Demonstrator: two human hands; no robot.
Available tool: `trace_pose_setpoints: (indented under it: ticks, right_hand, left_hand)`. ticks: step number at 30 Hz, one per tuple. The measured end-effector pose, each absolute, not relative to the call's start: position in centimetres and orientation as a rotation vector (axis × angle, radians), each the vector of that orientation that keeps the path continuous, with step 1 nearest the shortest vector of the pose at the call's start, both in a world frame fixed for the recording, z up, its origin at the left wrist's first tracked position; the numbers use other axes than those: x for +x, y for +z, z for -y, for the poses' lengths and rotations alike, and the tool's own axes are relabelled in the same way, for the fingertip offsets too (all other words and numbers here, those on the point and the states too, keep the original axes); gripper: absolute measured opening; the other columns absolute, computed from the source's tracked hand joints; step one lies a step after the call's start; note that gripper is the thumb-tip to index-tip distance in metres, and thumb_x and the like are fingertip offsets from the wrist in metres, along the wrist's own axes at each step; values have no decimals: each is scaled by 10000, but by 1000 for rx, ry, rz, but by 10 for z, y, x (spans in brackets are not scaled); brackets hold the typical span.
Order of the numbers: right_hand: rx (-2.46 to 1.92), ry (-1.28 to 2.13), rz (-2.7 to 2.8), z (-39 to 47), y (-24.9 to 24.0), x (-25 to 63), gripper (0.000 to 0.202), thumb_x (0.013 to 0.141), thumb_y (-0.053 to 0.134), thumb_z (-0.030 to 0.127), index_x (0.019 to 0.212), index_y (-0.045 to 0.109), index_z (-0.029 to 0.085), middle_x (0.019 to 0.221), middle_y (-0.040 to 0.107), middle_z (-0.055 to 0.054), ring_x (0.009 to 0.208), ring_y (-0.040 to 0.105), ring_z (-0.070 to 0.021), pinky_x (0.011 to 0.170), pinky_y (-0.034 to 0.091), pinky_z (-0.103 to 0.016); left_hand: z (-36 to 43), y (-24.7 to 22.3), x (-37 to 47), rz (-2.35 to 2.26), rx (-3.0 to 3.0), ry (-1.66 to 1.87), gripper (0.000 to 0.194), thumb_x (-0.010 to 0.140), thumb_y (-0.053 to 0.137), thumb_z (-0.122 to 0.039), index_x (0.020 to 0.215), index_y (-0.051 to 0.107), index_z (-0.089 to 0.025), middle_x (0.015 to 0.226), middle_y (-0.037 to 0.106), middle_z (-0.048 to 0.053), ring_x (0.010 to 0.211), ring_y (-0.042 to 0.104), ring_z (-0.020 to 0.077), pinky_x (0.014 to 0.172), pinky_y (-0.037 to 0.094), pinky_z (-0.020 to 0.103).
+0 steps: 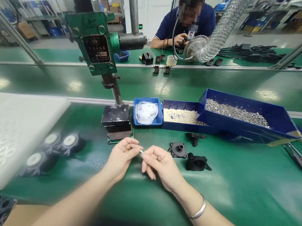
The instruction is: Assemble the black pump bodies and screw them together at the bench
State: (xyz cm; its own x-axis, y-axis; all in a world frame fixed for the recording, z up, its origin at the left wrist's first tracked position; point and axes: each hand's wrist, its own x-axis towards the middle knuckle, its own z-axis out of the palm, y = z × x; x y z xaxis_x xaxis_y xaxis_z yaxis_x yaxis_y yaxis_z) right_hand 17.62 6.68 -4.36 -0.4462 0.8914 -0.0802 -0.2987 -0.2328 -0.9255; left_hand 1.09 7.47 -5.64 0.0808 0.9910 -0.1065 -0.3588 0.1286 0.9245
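Observation:
My left hand [122, 158] and my right hand [161, 165] meet over the green bench, fingertips pinched together. Between them shows a small, thin, pale pin [141, 150], one end at each hand; its exact kind is too small to tell. Just right of my right hand lie a round black flanged part [179, 149], a black housing [197, 163] and a smaller black piece [195, 138]. Behind my left hand stands the black block [119, 117] at the base of a green hand press [94, 42].
Behind the hands stand a blue tray of white rings [135, 106], a blue bin of cream beads [209, 130] and a blue bin of metal pins [241, 129]. A white perforated tray [37, 108] and several black parts [70, 142] lie left. Across the bench sits a co-worker [166, 24].

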Motion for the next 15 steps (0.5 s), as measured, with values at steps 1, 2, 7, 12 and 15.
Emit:
trace_pose_setpoints:
  ticks: [1,2,7,12,15]
  right_hand:
    - [-794,1801,1150,-67,-44,176,295,865,681,418,794,565,156,613,677,8,368,452,-39,380,302,-162]
    - [-782,1799,1152,-68,-45,176,291,861,687,413,793,568,156,609,677,7,370,451,-40,380,305,-162]
    - [-737,1728,1155,-68,-42,178,289,868,682,409,778,568,160,603,678,10,373,423,-34,380,295,-161]
    - [-633,1699,1186,-63,-31,187,283,841,709,416,802,588,163,591,679,15,354,416,-35,380,303,-170]
    - [-580,1738,1235,-61,-28,194,300,809,735,430,798,610,157,587,688,-3,346,449,-57,361,324,-185]
  left_hand:
    - [-75,-56,10,-959,907,1229,320,683,860,-320,910,667,-203,795,724,-17,778,673,107,783,516,220]
    - [-74,-56,10,-974,941,1225,308,687,859,-307,905,669,-198,805,728,-10,781,675,113,781,518,224]
    - [-72,-54,7,-1007,1121,1208,248,797,771,-310,982,674,-176,879,744,41,856,684,157,844,509,268]
    - [-84,-47,26,-1086,1543,1114,300,940,536,-338,1212,577,-217,1246,648,97,1114,631,223,970,488,380]
    - [-103,-45,54,-960,1807,896,463,846,621,-239,1305,565,-256,1401,554,71,1293,516,249,1102,408,407]
